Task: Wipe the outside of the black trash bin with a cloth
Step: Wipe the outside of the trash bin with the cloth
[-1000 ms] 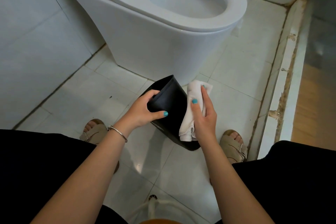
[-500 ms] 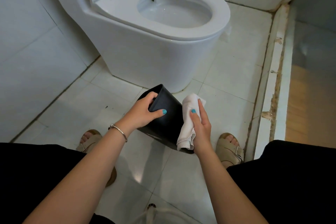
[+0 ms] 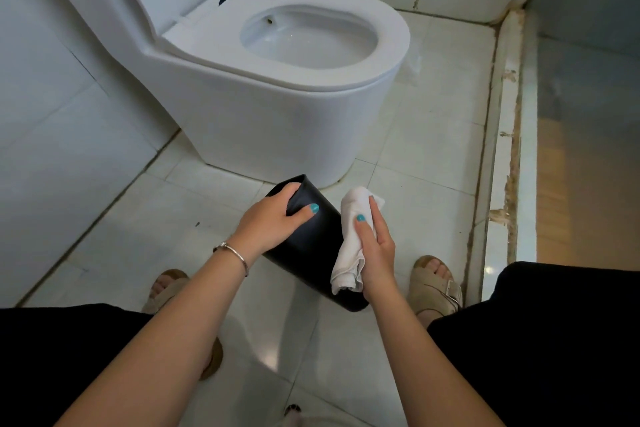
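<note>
The black bin (image 3: 313, 241) is tilted strongly, almost lying on its side, above the white tiled floor (image 3: 408, 191) just in front of the toilet (image 3: 277, 107). Its long axis runs diagonally in the view: the open mouth points up and to the left, toward the toilet base, and the closed bottom points down and to the right, toward the person. The bottom end is low, near the floor between the two feet, but I cannot tell if it touches the tiles. The left hand (image 3: 268, 222) grips the bin at the mouth: the fingers are curled over the rim and go inside, and the thumb, with a teal nail, presses on the outer wall. A thin bracelet (image 3: 231, 253) sits on the left wrist. The right hand (image 3: 375, 250) holds a white cloth (image 3: 349, 246) against the right side of the bin; the fingers lie rather straight and flat on the cloth and the thumb closes on it from the other side, so the cloth is pinched and pressed to the wall. The cloth is crumpled, its upper part stands out past the fingertips and its lower part hangs near the bin's bottom. A beige sandal (image 3: 438, 282) is on the right foot, just beside the bin's low end.
</note>
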`<state>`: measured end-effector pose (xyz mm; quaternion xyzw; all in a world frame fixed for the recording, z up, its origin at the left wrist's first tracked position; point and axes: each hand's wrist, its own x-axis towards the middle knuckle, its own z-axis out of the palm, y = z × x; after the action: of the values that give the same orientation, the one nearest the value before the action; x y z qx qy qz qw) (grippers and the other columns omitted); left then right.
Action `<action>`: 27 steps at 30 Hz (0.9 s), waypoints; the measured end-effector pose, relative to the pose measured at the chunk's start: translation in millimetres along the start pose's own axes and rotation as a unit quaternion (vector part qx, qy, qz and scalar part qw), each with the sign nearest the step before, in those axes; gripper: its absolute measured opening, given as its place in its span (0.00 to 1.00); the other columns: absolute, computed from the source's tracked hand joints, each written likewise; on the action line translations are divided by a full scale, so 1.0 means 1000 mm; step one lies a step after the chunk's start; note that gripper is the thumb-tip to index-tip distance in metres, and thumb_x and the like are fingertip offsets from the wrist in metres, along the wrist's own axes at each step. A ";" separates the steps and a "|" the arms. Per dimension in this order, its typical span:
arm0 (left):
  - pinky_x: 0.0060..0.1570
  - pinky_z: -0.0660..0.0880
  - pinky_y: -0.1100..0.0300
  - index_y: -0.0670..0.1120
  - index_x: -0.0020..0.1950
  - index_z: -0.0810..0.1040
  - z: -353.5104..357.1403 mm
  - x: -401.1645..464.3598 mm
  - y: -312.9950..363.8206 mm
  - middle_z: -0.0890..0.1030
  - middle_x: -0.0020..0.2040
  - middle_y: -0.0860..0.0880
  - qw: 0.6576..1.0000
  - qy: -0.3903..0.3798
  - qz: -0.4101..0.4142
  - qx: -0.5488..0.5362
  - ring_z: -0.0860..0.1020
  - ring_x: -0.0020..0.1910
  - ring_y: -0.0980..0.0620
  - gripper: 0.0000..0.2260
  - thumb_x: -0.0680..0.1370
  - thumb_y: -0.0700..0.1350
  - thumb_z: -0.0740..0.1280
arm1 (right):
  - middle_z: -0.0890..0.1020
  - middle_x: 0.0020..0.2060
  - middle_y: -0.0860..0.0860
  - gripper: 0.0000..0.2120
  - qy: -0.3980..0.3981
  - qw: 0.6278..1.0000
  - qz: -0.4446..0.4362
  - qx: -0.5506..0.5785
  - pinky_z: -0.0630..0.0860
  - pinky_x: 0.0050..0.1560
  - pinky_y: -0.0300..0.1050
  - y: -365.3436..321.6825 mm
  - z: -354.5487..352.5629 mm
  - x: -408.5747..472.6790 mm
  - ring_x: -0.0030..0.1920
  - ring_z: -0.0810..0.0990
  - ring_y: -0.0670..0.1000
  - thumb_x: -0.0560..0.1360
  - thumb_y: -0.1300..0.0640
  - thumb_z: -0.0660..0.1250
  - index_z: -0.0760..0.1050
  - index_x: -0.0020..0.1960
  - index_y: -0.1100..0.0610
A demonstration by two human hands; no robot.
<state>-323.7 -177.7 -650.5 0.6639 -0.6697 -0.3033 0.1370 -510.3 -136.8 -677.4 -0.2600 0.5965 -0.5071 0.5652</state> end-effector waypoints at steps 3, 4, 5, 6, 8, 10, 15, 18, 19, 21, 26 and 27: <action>0.37 0.72 0.52 0.44 0.44 0.71 0.002 0.005 0.013 0.78 0.37 0.49 0.999 0.029 -0.014 0.024 0.76 0.38 0.47 0.23 0.75 0.66 0.61 | 0.76 0.58 0.40 0.20 0.003 1.000 0.003 -0.013 0.74 0.46 0.35 0.002 -0.001 0.000 0.51 0.78 0.40 0.78 0.53 0.65 0.71 0.67 0.37; 0.33 0.67 0.53 0.43 0.38 0.67 0.002 0.006 0.016 0.73 0.32 0.48 0.999 0.041 -0.025 0.007 0.73 0.33 0.47 0.25 0.75 0.66 0.62 | 0.77 0.57 0.40 0.20 0.003 1.000 0.002 -0.015 0.75 0.46 0.36 0.002 -0.001 0.001 0.51 0.79 0.41 0.78 0.53 0.65 0.71 0.67 0.36; 0.31 0.63 0.54 0.44 0.33 0.64 0.001 0.006 0.018 0.69 0.29 0.48 0.998 0.054 -0.038 -0.010 0.69 0.30 0.47 0.26 0.75 0.65 0.62 | 0.77 0.58 0.40 0.19 0.001 1.000 0.001 -0.017 0.76 0.48 0.38 0.002 -0.001 0.000 0.51 0.79 0.42 0.78 0.52 0.65 0.71 0.66 0.35; 0.29 0.60 0.55 0.45 0.30 0.61 0.000 0.006 0.021 0.66 0.26 0.49 0.996 0.065 -0.052 -0.019 0.67 0.28 0.47 0.27 0.75 0.66 0.62 | 0.77 0.58 0.41 0.19 -0.001 1.000 0.001 -0.022 0.77 0.50 0.40 0.002 -0.001 0.000 0.52 0.79 0.43 0.78 0.51 0.65 0.71 0.66 0.35; 0.29 0.58 0.56 0.46 0.26 0.59 -0.002 0.006 0.027 0.63 0.24 0.51 0.993 0.072 -0.087 -0.018 0.65 0.26 0.47 0.29 0.75 0.66 0.63 | 0.76 0.58 0.40 0.20 -0.008 1.000 0.000 -0.026 0.77 0.52 0.39 0.001 -0.001 0.000 0.53 0.78 0.42 0.78 0.52 0.65 0.71 0.67 0.36; 0.29 0.60 0.56 0.45 0.25 0.61 0.000 0.006 0.028 0.66 0.24 0.50 0.991 0.072 -0.109 -0.011 0.68 0.28 0.46 0.29 0.74 0.65 0.65 | 0.75 0.58 0.40 0.20 -0.020 0.999 -0.006 -0.027 0.76 0.53 0.38 0.000 0.000 0.001 0.54 0.77 0.40 0.78 0.54 0.65 0.71 0.67 0.37; 0.31 0.65 0.57 0.43 0.31 0.72 0.006 0.006 0.021 0.74 0.30 0.49 0.991 0.086 -0.099 -0.019 0.75 0.34 0.46 0.23 0.74 0.62 0.67 | 0.73 0.62 0.43 0.20 -0.021 0.999 -0.014 -0.034 0.77 0.59 0.44 0.000 0.003 -0.003 0.56 0.76 0.42 0.78 0.54 0.64 0.71 0.67 0.39; 0.32 0.66 0.58 0.37 0.36 0.76 0.008 0.003 0.018 0.76 0.30 0.48 0.987 0.073 -0.104 -0.095 0.74 0.32 0.49 0.22 0.74 0.57 0.70 | 0.74 0.64 0.46 0.20 -0.014 0.999 -0.019 -0.031 0.77 0.57 0.43 0.000 0.004 -0.005 0.58 0.77 0.47 0.78 0.55 0.65 0.71 0.68 0.40; 0.33 0.66 0.58 0.35 0.36 0.75 0.008 0.001 0.016 0.75 0.30 0.47 0.982 0.065 -0.112 -0.140 0.72 0.31 0.49 0.23 0.74 0.55 0.71 | 0.74 0.65 0.46 0.20 -0.014 0.999 -0.022 -0.028 0.77 0.58 0.44 -0.001 0.004 -0.005 0.58 0.77 0.48 0.78 0.56 0.65 0.72 0.67 0.39; 0.33 0.63 0.57 0.39 0.33 0.71 0.009 -0.003 0.014 0.69 0.29 0.46 0.969 0.045 -0.127 -0.206 0.68 0.31 0.49 0.21 0.73 0.53 0.72 | 0.74 0.65 0.47 0.20 -0.013 0.999 -0.028 -0.025 0.77 0.60 0.48 -0.004 0.005 -0.004 0.59 0.77 0.49 0.78 0.57 0.65 0.72 0.64 0.37; 0.32 0.63 0.59 0.44 0.30 0.69 0.010 -0.017 0.014 0.67 0.26 0.50 0.967 0.031 -0.124 -0.222 0.66 0.29 0.51 0.19 0.74 0.50 0.73 | 0.74 0.63 0.45 0.20 -0.008 0.999 -0.041 -0.017 0.77 0.53 0.38 -0.011 0.003 -0.004 0.56 0.77 0.46 0.79 0.57 0.64 0.71 0.68 0.40; 0.32 0.64 0.58 0.42 0.32 0.72 0.010 -0.020 0.013 0.69 0.27 0.49 0.966 0.036 -0.121 -0.225 0.67 0.29 0.50 0.18 0.74 0.50 0.73 | 0.74 0.63 0.45 0.21 -0.006 0.999 -0.042 -0.016 0.77 0.50 0.36 -0.012 0.002 -0.004 0.56 0.77 0.45 0.79 0.57 0.64 0.71 0.68 0.41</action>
<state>-338.8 -156.4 -646.2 0.7025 -0.4933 -0.4363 0.2696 -511.1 -137.7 -664.5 -0.2973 0.5896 -0.5192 0.5426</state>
